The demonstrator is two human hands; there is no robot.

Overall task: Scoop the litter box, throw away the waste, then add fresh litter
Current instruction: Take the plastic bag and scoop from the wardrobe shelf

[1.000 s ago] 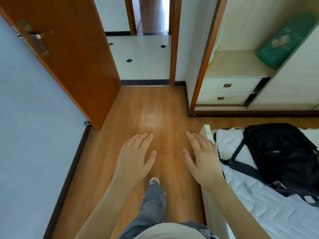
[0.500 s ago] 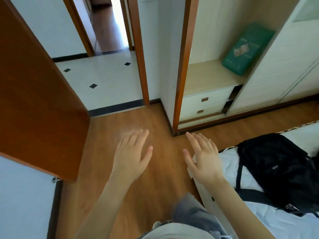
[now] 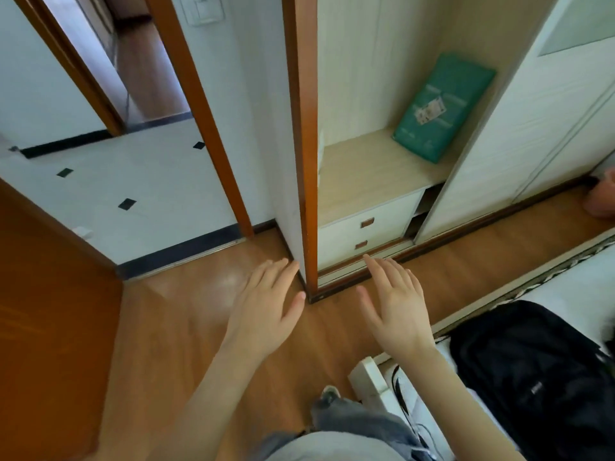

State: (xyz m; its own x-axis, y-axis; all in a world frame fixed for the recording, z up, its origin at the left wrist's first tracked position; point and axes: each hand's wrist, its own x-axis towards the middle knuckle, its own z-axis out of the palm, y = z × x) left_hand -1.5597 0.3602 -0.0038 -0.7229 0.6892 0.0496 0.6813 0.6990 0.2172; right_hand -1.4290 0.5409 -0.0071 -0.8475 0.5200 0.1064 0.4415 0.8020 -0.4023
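My left hand (image 3: 266,307) and my right hand (image 3: 396,304) are both held out in front of me, palms down, fingers straight and spread, holding nothing. They hover above the wooden floor (image 3: 186,331) near the wardrobe's corner post (image 3: 304,161). A green package (image 3: 442,104) leans inside the open wardrobe on its shelf. No litter box, scoop or bin is in view.
An open brown door (image 3: 50,311) stands at the left, with a tiled hallway (image 3: 133,181) beyond the doorway. The wardrobe has two white drawers (image 3: 366,231) and a sliding door (image 3: 519,138). A bed with a black backpack (image 3: 535,371) lies at the right.
The view has swung to the right, from the doorway toward the wardrobe. Both hands keep the same spread, empty pose in front of me.
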